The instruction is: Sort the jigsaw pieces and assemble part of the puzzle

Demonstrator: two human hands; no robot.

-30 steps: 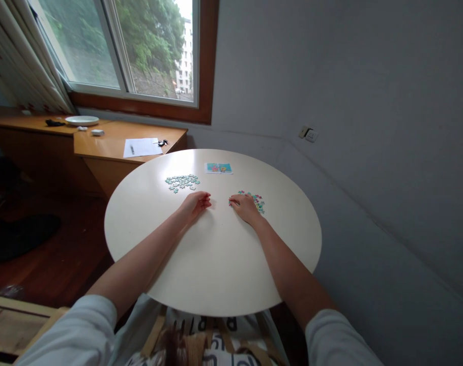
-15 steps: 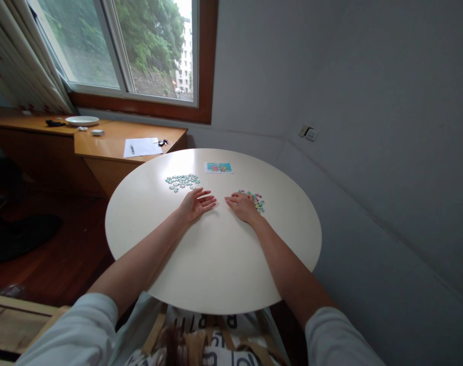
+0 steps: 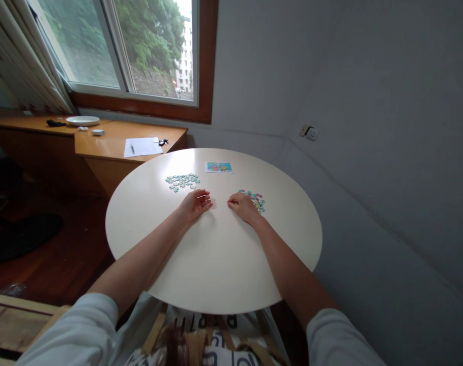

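My left hand [image 3: 195, 204] rests on the round white table [image 3: 216, 264] with its palm turned up and its fingers loosely bent and apart, and nothing shows in it. My right hand [image 3: 243, 207] lies palm down a short gap to its right. Its fingers are curled together, with the tips on the table at the near left edge of a heap of colourful puzzle pieces [image 3: 256, 199]. What the fingertips pinch, if anything, is hidden. A second patch of pale teal puzzle pieces [image 3: 182, 181] lies just beyond my left hand. A small picture card [image 3: 219, 167] lies further back.
A wooden desk [image 3: 113, 145] stands behind the table at the left, under the window, with a sheet of paper with a pen [image 3: 141, 147], keys and a white plate [image 3: 82, 120] on it. A grey wall with a socket [image 3: 308, 133] runs along the right.
Half a second ago both hands were stretched flat with the fingertips reaching toward each other. Now the fingers of both have curled back and the hands have drawn slightly apart.
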